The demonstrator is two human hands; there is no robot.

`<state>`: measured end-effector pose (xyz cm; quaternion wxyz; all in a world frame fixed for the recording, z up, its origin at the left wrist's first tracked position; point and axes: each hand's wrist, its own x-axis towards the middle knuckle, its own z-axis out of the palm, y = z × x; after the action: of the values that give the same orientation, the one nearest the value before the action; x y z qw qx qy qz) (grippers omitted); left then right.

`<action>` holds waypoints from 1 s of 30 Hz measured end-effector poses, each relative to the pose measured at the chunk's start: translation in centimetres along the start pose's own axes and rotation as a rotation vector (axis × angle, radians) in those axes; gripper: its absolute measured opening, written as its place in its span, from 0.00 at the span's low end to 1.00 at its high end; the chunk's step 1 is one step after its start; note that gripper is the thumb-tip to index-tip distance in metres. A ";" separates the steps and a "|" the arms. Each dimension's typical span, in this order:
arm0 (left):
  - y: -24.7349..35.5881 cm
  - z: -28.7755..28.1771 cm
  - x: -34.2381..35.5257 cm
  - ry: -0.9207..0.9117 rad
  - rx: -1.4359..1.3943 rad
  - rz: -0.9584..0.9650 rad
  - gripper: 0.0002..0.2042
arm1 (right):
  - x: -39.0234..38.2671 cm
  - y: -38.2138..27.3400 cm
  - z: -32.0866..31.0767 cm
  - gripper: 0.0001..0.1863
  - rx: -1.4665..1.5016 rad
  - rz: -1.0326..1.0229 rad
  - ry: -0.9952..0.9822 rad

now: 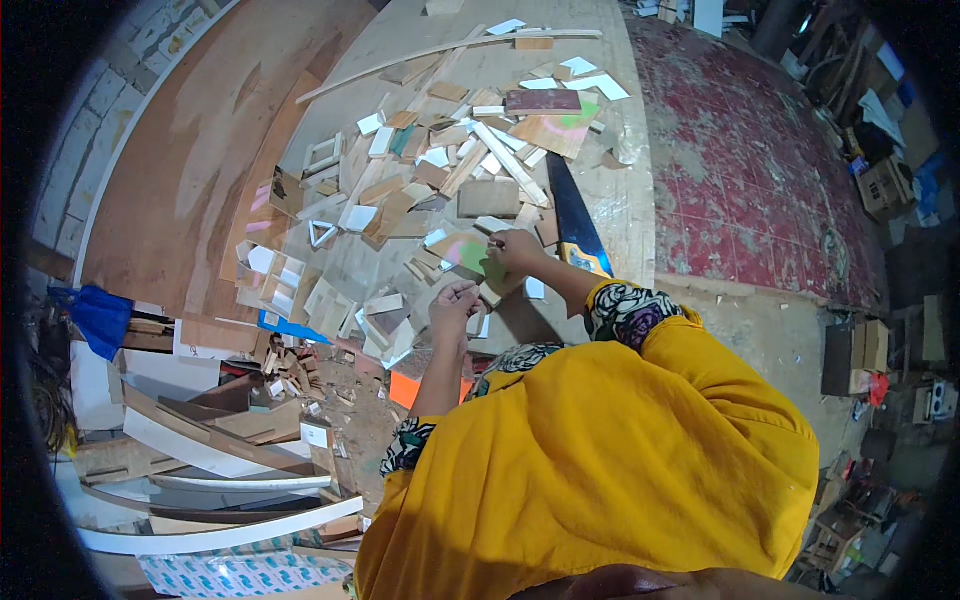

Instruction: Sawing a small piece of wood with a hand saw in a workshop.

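My left hand [455, 302] is raised over the near edge of the worktable, its fingers curled together; whatever they hold, if anything, is too small to make out. Ahead and to the right, my right hand [512, 252] is pinched closed above the wood scraps, and its fingertips hide what is in them. Between the two hands lies a board with green and pink paint [465, 252]. Small wooden sticks [424, 268] lie left of it. A handsaw [575, 215] with a yellow and black handle rests right of my right hand.
Offcuts and white pieces cover the worktable [625, 120]. A small white triangular frame [321, 233] and an open wooden box frame [284, 283] sit at the left. A long thin strip [450, 58] lies at the back. Curved boards [220, 535] are piled at lower left.
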<state>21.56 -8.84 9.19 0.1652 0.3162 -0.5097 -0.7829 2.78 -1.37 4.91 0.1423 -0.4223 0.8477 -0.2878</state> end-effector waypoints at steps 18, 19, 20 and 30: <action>-1.2 9.2 4.2 -0.246 0.010 -0.038 0.13 | -19.0 5.9 -5.7 0.21 -0.371 -0.027 0.342; -1.4 9.8 4.6 -0.261 0.012 -0.023 0.12 | -18.6 7.2 -5.9 0.19 -0.357 0.015 0.258; -1.1 10.9 4.9 -0.267 0.011 -0.027 0.12 | -18.8 9.1 -5.9 0.17 -0.345 0.066 0.178; 0.2 11.9 8.6 -0.244 0.119 0.013 0.07 | -11.7 11.4 -13.0 0.05 -0.333 0.032 0.341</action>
<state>7.25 -5.65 9.92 0.0879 0.2245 -0.5736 -0.7828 -3.68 18.23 8.27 -0.0701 -0.3718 0.9018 -0.2090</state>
